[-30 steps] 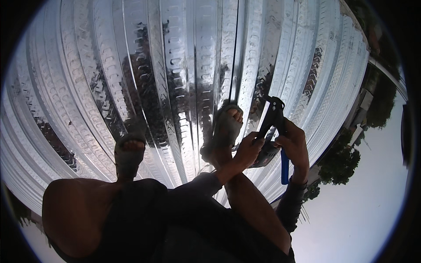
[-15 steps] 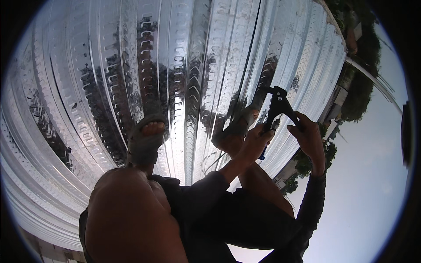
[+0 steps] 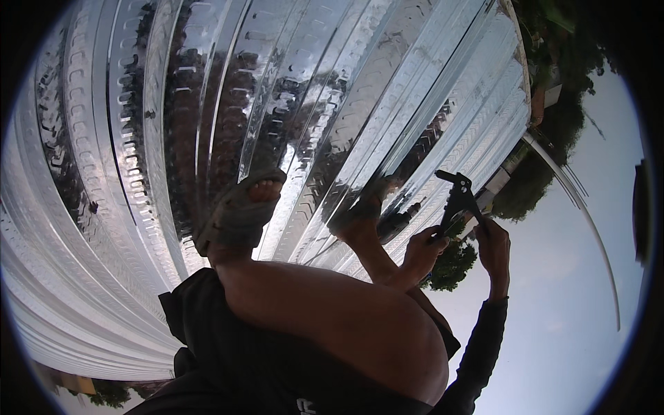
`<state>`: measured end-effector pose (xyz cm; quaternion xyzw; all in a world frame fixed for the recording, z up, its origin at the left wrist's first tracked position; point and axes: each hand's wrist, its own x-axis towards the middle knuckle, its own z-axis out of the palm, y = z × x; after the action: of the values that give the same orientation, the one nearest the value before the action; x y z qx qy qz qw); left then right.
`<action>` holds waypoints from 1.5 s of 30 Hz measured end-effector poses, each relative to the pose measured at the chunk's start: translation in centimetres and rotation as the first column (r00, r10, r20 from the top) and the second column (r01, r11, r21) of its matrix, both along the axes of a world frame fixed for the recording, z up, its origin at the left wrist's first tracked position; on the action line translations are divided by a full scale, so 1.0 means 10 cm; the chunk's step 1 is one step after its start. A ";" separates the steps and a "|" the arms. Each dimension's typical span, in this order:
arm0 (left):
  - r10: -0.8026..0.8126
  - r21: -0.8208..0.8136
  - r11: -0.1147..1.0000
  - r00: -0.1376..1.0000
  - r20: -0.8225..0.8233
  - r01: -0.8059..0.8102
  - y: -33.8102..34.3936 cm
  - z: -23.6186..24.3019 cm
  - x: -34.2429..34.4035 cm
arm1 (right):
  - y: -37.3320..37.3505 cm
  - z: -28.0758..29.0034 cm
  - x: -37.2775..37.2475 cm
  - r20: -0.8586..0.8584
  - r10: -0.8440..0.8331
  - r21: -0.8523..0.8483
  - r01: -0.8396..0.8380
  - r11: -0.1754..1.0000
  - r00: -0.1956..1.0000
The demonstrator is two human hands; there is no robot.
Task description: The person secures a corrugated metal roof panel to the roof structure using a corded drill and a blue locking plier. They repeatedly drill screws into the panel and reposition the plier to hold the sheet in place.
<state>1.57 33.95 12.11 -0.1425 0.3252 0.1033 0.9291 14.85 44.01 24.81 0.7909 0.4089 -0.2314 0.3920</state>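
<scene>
Both my hands are on a black hand riveter point(image 3: 459, 197), held up right of centre with its nose pointing up and left. My left hand point(image 3: 422, 253) is closed round one handle, and my right hand point(image 3: 494, 250) grips the other. The two handles stand apart in a narrow V. Whether a rivet sits in the nose is too small to tell. Below and left of the riveter, a dark tool with a tapered tip, like a drill point(image 3: 397, 223), lies by my right foot, partly hidden. My raised leg hides most of my left forearm.
I sit on shiny ribbed metal roofing sheets point(image 3: 90, 235), with my sandalled left foot point(image 3: 242, 207) and my right foot point(image 3: 360, 218) on them. The roof edge point(image 3: 520, 62) runs down the right side. Beyond it are trees point(image 3: 557, 149), a long pale curved pole point(image 3: 588, 207) and sky.
My view has swung, and one bent leg now crosses in front of my left forearm. The riveter has shifted right and down in the picture, still in both hands. The drill-like tool shows more.
</scene>
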 end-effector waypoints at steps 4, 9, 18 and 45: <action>0.096 -0.091 0.991 0.995 0.008 -0.095 0.04 0.08 0.09 | 0.17 -0.02 0.04 0.063 -0.017 -0.095 0.023 0.995 0.998; 0.056 -0.075 0.996 0.998 -0.027 -0.058 0.21 -0.03 0.14 | 0.30 -0.17 0.11 -0.046 0.036 0.015 -0.035 0.999 0.998; 0.085 -0.115 0.988 0.984 -0.154 -0.103 0.27 -0.18 0.19 | 0.44 -0.50 0.20 -0.175 0.125 0.035 -0.121 0.992 0.977; 0.411 0.384 0.889 0.805 -0.427 -0.249 0.36 -0.83 -0.04 | -0.76 -1.19 0.18 -0.417 0.159 0.408 0.028 0.912 0.895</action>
<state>1.16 37.56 3.83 -0.0187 0.5027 0.3480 0.7911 16.64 36.42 12.92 0.7667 0.5530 -0.3014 0.1249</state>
